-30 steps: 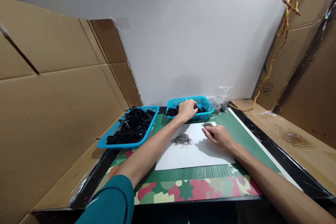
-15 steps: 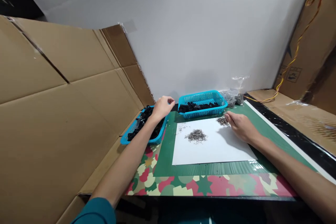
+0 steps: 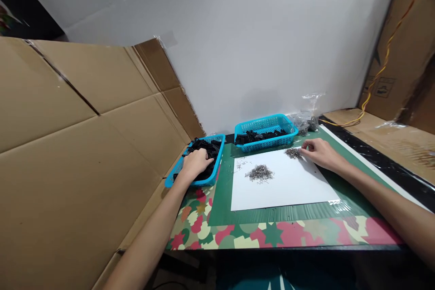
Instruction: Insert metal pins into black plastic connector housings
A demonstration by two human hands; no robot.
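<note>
- My left hand [image 3: 196, 163] lay loosely curled, palm down, on the black parts [image 3: 207, 148] in the near basket [image 3: 217, 163].
- My right hand [image 3: 319, 153] pinched at the small metal pile [image 3: 292, 153] on the paper [image 3: 282, 186]; whether it held anything, I couldn't tell.

surface: green mat [image 3: 224, 199] with a camouflage-patterned front edge
on it, left: blue basket [image 3: 217, 163] of black parts
back: second blue basket [image 3: 288, 123]
centre: white sheet [image 3: 288, 188] bearing small metal piles
</note>
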